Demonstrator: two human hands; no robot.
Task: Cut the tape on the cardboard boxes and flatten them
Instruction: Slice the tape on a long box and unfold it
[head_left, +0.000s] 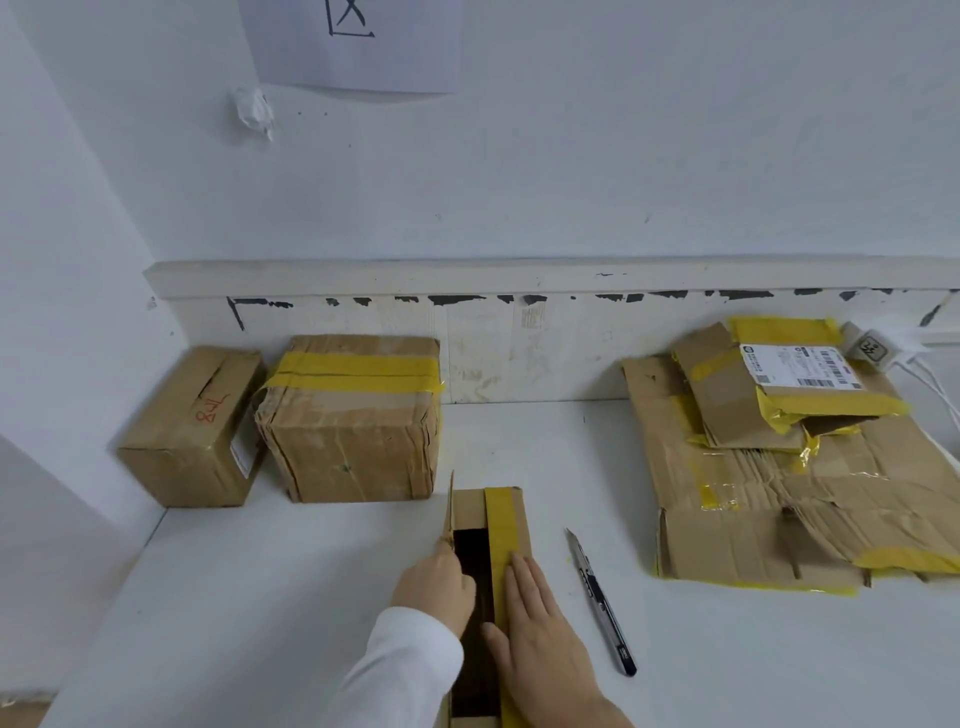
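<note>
the narrow cardboard box (488, 525) lies at the lower centre of the frame on the white tabletop (260, 571), its top already slit along a strip of yellow tape (501, 519) and showing a dark gap inside. the left hand (434, 584) has its fingers curled round the raised left flap (450, 512), pinching it near its lower end, while the right hand (535, 618) lies flat with straight fingers on the taped right flap, pressing it down and gripping nothing. the box looks light and thin-walled, stiff along the panels but ready to fold at the creases, so taking the flaps by their free edges seems best; the glossy tape is likely slippery. the utility knife (600, 597) rests just right of the box, untouched. two sealed boxes (353, 421) stand at centre left of the frame, and flattened cardboard (779, 499) lies at the right.
</note>
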